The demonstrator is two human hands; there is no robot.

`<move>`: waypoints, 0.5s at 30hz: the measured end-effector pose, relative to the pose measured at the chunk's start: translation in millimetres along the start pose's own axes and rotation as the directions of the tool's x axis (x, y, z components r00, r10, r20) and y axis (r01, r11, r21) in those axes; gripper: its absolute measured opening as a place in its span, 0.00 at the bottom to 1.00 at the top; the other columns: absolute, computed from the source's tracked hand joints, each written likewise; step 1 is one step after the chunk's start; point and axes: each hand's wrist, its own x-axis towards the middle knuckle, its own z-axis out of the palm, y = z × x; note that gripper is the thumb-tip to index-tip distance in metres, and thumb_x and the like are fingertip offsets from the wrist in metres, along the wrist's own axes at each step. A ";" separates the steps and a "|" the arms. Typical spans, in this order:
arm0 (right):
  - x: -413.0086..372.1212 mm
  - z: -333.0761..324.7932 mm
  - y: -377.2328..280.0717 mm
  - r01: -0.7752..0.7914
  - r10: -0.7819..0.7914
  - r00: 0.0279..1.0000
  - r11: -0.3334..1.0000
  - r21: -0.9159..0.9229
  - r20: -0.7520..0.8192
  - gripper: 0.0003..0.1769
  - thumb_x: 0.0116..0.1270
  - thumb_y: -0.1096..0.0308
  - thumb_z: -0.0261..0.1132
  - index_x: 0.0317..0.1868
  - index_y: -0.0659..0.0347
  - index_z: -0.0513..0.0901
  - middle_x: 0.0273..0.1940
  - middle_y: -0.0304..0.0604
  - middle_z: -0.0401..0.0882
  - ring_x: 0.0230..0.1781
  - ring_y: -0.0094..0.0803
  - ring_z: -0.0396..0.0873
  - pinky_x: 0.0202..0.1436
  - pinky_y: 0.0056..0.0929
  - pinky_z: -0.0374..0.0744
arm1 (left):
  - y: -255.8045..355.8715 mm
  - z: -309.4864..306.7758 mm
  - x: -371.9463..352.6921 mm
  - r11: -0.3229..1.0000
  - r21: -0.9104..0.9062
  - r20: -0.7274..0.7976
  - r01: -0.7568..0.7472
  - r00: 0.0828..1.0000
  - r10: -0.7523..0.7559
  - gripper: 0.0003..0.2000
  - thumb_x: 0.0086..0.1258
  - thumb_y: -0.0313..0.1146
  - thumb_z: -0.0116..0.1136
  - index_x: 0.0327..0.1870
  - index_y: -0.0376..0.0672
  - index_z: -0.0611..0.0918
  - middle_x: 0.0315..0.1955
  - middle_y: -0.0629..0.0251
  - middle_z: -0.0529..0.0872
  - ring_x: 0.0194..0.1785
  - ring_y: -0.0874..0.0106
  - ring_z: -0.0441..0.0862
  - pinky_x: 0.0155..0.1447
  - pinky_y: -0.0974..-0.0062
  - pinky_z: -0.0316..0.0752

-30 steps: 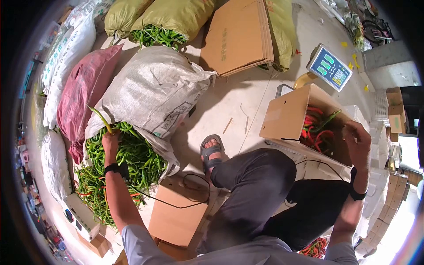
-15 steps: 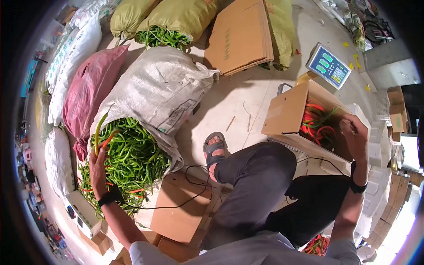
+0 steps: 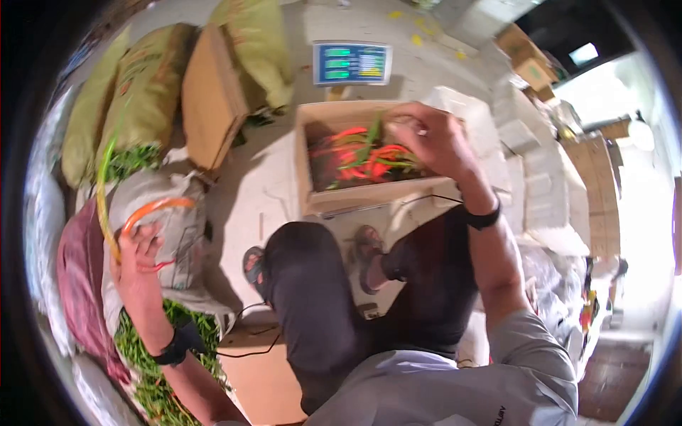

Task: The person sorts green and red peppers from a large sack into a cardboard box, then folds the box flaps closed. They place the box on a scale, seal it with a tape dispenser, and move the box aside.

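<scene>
My left hand is raised at the left, its fingers closed around a few chili peppers. A long yellow-green chili pepper points upward from it, a curved orange chili pepper arches over the fingers, and a red tip sticks out below. My right hand hovers over the right side of an open cardboard box, fingers bent and smeared by motion. Red chili peppers lie inside the box, with a green chili pepper among them, near my right fingertips.
A scale display stands behind the box. Green chili peppers spill from a white woven sack at lower left. Yellow sacks and folded cardboard are farther back. White foam boxes line the right; a black cable crosses near my foot.
The view has swung right, bringing the box to the middle. My left hand has lifted away from the green pile with the chili peppers in it. My right hand stays over the box.
</scene>
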 end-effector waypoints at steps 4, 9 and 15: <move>-6.4 -19.6 9.4 -0.004 0.009 0.996 0.998 0.058 -0.085 0.11 0.66 0.69 0.69 0.47 0.63 0.84 0.32 0.49 0.87 0.31 0.32 0.86 0.37 0.28 0.82 | -27.7 173.5 25.4 0.996 0.035 0.220 0.087 0.971 -0.092 0.17 0.82 0.39 0.49 0.57 0.31 0.75 0.47 0.49 0.86 0.55 0.57 0.85 0.65 0.57 0.77; -16.1 -38.9 37.6 0.005 0.023 0.981 0.990 0.142 -0.194 0.12 0.66 0.70 0.69 0.48 0.62 0.83 0.35 0.48 0.88 0.32 0.29 0.86 0.38 0.27 0.82 | -101.2 270.1 67.1 0.882 0.468 0.624 -0.062 0.730 -0.279 0.17 0.79 0.38 0.55 0.61 0.35 0.76 0.53 0.59 0.85 0.56 0.73 0.80 0.64 0.72 0.73; -29.4 -44.2 62.0 -0.056 0.087 0.976 0.986 0.155 -0.200 0.10 0.67 0.71 0.68 0.47 0.63 0.84 0.35 0.46 0.88 0.34 0.25 0.85 0.40 0.26 0.83 | -128.5 213.3 64.9 0.934 0.320 0.569 -0.156 0.820 -0.059 0.16 0.76 0.33 0.59 0.58 0.34 0.79 0.47 0.61 0.87 0.54 0.72 0.83 0.56 0.76 0.77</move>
